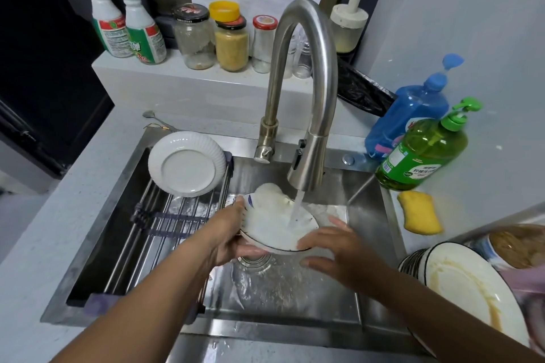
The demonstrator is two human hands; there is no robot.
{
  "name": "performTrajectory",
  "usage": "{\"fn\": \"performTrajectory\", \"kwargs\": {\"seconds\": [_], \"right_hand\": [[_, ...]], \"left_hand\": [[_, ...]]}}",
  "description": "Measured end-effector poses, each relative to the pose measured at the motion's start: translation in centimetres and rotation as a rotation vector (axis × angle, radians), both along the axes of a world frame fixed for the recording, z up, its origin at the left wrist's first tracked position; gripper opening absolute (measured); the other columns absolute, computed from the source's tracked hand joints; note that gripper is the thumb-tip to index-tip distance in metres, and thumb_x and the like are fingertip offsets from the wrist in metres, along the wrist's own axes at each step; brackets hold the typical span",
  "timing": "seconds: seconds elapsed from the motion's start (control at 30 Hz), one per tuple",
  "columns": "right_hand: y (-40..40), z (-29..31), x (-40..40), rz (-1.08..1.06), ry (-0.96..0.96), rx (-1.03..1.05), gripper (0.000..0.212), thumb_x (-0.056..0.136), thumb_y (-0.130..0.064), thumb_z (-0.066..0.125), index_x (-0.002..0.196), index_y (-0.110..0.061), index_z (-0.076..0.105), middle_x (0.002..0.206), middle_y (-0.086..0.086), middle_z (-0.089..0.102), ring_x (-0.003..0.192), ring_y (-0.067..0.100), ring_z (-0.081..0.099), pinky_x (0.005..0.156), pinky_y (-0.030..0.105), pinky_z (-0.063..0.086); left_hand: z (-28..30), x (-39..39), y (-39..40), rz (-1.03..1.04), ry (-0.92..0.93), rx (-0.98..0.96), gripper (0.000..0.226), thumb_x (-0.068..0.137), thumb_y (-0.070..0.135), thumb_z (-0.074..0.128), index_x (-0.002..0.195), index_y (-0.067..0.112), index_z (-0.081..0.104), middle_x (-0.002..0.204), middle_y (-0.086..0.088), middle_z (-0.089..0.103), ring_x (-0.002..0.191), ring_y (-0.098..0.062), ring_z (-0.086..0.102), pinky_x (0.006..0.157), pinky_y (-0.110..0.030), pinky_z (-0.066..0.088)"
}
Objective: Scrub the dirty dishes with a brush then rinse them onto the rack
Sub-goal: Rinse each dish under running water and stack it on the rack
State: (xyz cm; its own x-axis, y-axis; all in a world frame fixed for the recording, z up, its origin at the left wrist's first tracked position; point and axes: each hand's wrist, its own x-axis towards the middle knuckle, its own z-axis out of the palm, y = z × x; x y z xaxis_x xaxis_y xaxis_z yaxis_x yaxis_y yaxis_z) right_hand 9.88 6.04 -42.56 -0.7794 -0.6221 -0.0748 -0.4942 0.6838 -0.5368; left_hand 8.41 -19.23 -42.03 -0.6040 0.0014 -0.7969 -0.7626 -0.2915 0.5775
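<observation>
Both our hands worked over the sink (380, 233): our left hand (233, 240) gripped the rim of the soapy plate (277, 230), tilting it under the faucet (306, 115) so the stream could carry suds off, while our right hand (339, 253) spread open-fingered against its near edge. We had one white plate (185, 163) draining upside down on the rack (165, 221), the dirty stack (466, 283) waiting at right. Writing on the green soap bottle (421, 150) was too blurred to read.
</observation>
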Motion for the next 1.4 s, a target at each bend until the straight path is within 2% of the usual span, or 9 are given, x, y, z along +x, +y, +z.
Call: {"fn": "performTrajectory", "kwargs": {"seconds": [0.13,0.3,0.47,0.67,0.83,0.93,1.07,1.23,1.4], "right_hand": [[-1.8,3.3,-1.4,-0.235,-0.303,-0.325,0.009,0.089,-0.033,0.074,0.096,-0.028,0.077,0.097,-0.011,0.072,0.1,0.004,0.062,0.093,0.03,0.051],[-2.0,4.2,-3.0,-0.416,-0.628,-0.638,0.016,0.095,-0.014,0.065,0.108,-0.004,0.068,0.095,0.006,0.076,0.084,0.016,0.072,0.071,0.025,0.057],[-3.1,1.0,-5.0,-0.735,-0.762,-0.8,0.022,0.101,-0.031,0.058,0.108,-0.011,0.065,0.098,0.011,0.074,0.09,0.025,0.069,0.092,0.046,0.052],[-6.2,-0.9,-6.2,-1.023,-0.626,-0.573,0.047,0.101,-0.058,0.038,0.123,-0.024,0.062,0.115,0.008,0.069,0.106,0.03,0.064,0.102,0.054,0.049],[-9.8,0.8,-6.3,-0.883,-0.538,-0.2,0.041,0.105,-0.041,0.046,0.134,-0.013,0.052,0.13,0.011,0.06,0.119,0.032,0.057,0.093,0.032,0.044],[-12.2,1.6,-5.0,-0.61,-0.476,-0.189,0.05,0.096,-0.064,0.041,0.135,-0.036,0.053,0.139,-0.001,0.052,0.124,0.025,0.053,0.101,0.036,0.04],[-13.4,2.3,-4.5,-0.455,-0.358,-0.156,0.038,0.101,-0.054,0.043,0.126,-0.032,0.062,0.134,-0.012,0.049,0.125,0.014,0.046,0.106,0.041,0.032],[-13.2,-0.3,-8.0,-0.904,-0.743,-0.29,0.107,0.068,-0.097,0.033,0.135,-0.016,0.055,0.139,0.015,0.052,0.127,0.035,0.052,0.107,0.042,0.038],[-9.9,0.7,-7.3,-1.003,-0.612,-0.06,0.061,0.103,-0.048,0.045,0.144,-0.003,0.046,0.145,0.02,0.052,0.131,0.036,0.053,0.105,0.039,0.043]], "left_hand": [[0.2,0.0,-0.9,-0.035,-0.084,0.184,0.064,0.106,0.057,0.038,0.127,0.002,0.061,0.099,-0.023,0.074,0.078,-0.034,0.075,0.065,-0.051,0.064],[-1.2,1.7,-1.8,-0.083,0.126,0.132,0.07,0.089,0.08,0.038,0.13,0.028,0.065,0.125,-0.008,0.067,0.118,-0.022,0.06,0.089,-0.046,0.053],[-2.4,3.8,-1.6,-0.008,0.275,0.17,0.056,0.078,0.006,0.077,0.128,0.006,0.053,0.133,-0.023,0.064,0.109,-0.033,0.07,0.093,-0.045,0.06],[-1.2,4.4,1.1,-0.297,0.361,0.094,0.067,0.083,0.007,0.081,0.139,0.03,0.053,0.126,-0.005,0.071,0.119,-0.033,0.066,0.095,-0.057,0.057],[-0.1,4.6,2.9,-0.274,0.433,-0.022,0.054,0.088,0.008,0.078,0.127,0.035,0.054,0.114,0.001,0.073,0.106,-0.028,0.071,0.083,-0.061,0.06],[0.5,4.2,2.9,-0.272,0.443,-0.08,0.052,0.088,-0.002,0.074,0.123,0.032,0.056,0.109,-0.004,0.075,0.098,-0.027,0.074,0.077,-0.056,0.063],[0.7,4.3,2.5,-0.244,0.459,-0.12,0.049,0.085,-0.004,0.074,0.122,0.025,0.06,0.107,-0.007,0.076,0.097,-0.03,0.075,0.079,-0.061,0.06],[0.7,5.7,2.2,-0.131,0.459,0.033,0.053,0.084,-0.002,0.077,0.127,0.025,0.062,0.112,-0.004,0.077,0.105,-0.029,0.072,0.093,-0.055,0.057],[0.4,6.0,2.9,0.068,0.451,0.165,0.057,0.077,0.002,0.082,0.125,0.025,0.061,0.113,-0.006,0.077,0.107,-0.03,0.073,0.091,-0.057,0.059]]}}
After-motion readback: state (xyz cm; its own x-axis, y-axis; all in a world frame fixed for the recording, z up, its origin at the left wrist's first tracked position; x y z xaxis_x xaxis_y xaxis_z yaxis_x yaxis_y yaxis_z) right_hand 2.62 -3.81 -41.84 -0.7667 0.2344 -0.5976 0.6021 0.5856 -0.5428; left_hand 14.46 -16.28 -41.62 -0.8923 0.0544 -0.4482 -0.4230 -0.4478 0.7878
